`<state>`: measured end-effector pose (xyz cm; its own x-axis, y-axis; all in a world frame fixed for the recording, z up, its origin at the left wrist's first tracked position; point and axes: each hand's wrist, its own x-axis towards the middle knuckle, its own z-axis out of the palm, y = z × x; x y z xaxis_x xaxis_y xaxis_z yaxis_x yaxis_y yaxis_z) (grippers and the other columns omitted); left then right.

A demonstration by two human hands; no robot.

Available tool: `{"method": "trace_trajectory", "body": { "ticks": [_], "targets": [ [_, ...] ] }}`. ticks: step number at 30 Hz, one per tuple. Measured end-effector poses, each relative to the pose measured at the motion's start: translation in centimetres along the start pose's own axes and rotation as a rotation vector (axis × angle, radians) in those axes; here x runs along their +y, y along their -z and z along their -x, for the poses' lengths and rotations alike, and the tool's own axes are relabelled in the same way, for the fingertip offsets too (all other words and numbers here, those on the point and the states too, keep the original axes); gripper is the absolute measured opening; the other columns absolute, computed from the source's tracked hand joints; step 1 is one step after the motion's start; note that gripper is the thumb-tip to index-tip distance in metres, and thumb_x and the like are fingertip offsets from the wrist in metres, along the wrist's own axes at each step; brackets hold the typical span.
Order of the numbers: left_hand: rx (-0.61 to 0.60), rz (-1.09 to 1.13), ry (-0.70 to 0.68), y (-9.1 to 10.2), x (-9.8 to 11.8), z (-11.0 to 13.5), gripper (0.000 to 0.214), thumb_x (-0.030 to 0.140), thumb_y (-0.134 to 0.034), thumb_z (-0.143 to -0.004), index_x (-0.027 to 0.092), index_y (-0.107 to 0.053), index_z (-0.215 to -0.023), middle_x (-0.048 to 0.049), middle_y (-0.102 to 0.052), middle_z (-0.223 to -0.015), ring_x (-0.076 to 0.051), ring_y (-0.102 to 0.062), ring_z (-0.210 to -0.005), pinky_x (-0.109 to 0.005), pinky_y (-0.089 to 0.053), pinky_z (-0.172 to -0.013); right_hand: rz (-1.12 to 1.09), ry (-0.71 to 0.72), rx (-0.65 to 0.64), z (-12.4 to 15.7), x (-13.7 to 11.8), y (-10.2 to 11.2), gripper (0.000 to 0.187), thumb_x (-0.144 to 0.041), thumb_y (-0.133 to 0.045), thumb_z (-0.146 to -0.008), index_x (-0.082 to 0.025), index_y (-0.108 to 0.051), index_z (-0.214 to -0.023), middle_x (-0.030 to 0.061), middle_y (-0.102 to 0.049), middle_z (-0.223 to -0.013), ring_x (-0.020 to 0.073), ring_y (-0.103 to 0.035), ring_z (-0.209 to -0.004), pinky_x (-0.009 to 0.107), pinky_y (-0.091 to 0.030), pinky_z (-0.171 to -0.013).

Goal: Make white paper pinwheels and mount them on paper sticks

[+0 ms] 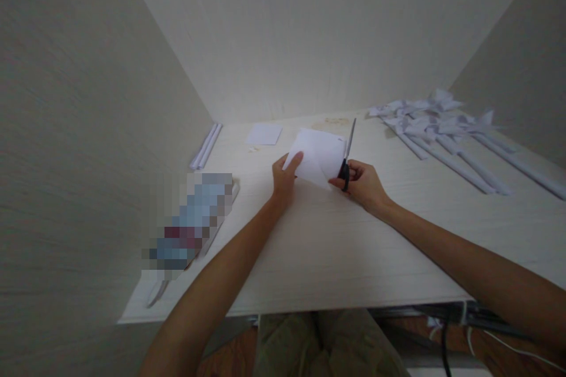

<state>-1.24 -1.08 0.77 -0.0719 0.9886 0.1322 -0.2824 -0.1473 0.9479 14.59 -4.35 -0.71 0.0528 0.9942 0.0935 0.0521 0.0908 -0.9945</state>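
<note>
My left hand [284, 177] pinches the left edge of a white sheet of paper [319, 156] and holds it above the pale desk [336, 247]. My right hand [362, 184] grips the black handles of a pair of scissors [347, 156]. The blades point away from me along the paper's right edge. Both forearms reach in from the bottom of the view.
Several white paper pinwheels on rolled paper sticks [442, 129] lie at the far right. A small white paper square [264, 134] and rolled paper sticks [206, 145] lie at the far left. A blurred-out object [192, 221] rests near the left wall. Walls enclose the desk.
</note>
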Motion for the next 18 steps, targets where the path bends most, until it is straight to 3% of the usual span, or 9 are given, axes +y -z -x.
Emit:
{"method": "trace_trajectory", "body": {
  "ticks": [4,7,12,18],
  "targets": [
    [0.086,0.079,0.026,0.4,-0.3,-0.9,0.018,0.029,-0.067,-0.057,0.014,-0.058,-0.062,0.0049,-0.052,-0.054,-0.005,-0.046,-0.047,-0.017,-0.034,-0.045,-0.02,0.011,0.064,-0.1,-0.2,0.0,0.034,-0.03,-0.075,-0.046,-0.017,-0.048,-0.061,-0.0054,-0.051,-0.052,0.0051,-0.041,-0.041,0.018,-0.029,-0.036],
    [0.088,0.076,0.052,0.3,-0.3,-0.9,0.018,0.024,-0.07,-0.052,0.014,-0.057,-0.06,0.0065,-0.05,-0.051,-0.003,-0.043,-0.044,-0.016,-0.032,-0.043,-0.097,0.018,0.19,-0.1,-0.6,0.1,0.03,-0.026,-0.075,-0.048,-0.017,-0.05,-0.062,-0.0078,-0.048,-0.048,0.0031,-0.037,-0.038,0.016,-0.028,-0.034],
    [-0.035,0.07,0.115,0.1,-0.1,-0.4,0.021,0.023,-0.072,-0.049,0.015,-0.058,-0.061,0.0055,-0.054,-0.052,-0.005,-0.049,-0.047,-0.017,-0.039,-0.047,-0.312,0.022,0.368,-0.6,-1.2,0.6,0.026,-0.023,-0.073,-0.049,-0.017,-0.052,-0.063,-0.0088,-0.048,-0.048,0.002,-0.038,-0.034,0.015,-0.026,-0.03],
    [-0.217,0.063,0.199,0.1,-0.2,0.0,0.024,0.027,-0.072,-0.052,0.014,-0.063,-0.07,-0.0017,-0.065,-0.068,-0.011,-0.058,-0.057,-0.023,-0.046,-0.056,-0.464,0.0,0.299,-0.8,-1.4,0.8,0.024,-0.018,-0.073,-0.047,-0.017,-0.053,-0.06,-0.0087,-0.05,-0.051,0.0005,-0.037,-0.031,0.015,-0.022,-0.027]
  ]
}}
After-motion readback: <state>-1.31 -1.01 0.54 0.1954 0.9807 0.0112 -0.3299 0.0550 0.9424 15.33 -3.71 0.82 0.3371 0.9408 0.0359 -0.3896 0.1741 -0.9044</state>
